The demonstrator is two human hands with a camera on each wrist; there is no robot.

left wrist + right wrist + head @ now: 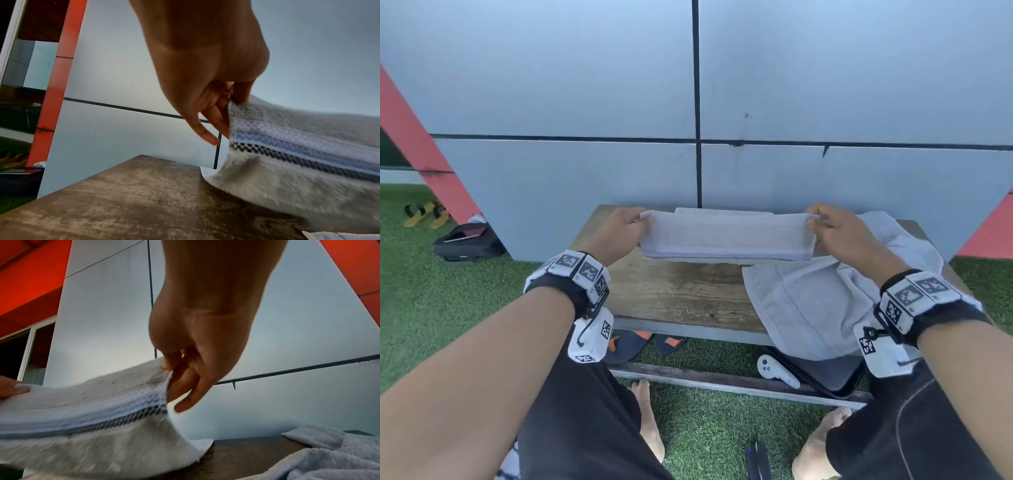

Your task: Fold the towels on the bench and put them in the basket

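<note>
Your left hand (625, 230) and right hand (837, 230) each pinch an end of the folded towel (726, 240) over the worn wooden bench (674, 294), facing grey wall panels (551, 102); artificial grass (448, 291) below.

Towel (726, 240) I hold: looped terry cloth, matt, with a flat woven checkered band.
Second towel (822, 294): same fluffy cloth.
Bench (674, 291): worn, stained wood, matt.
Wall (551, 85): smooth panels.
Ground (441, 301): artificial turf.
</note>
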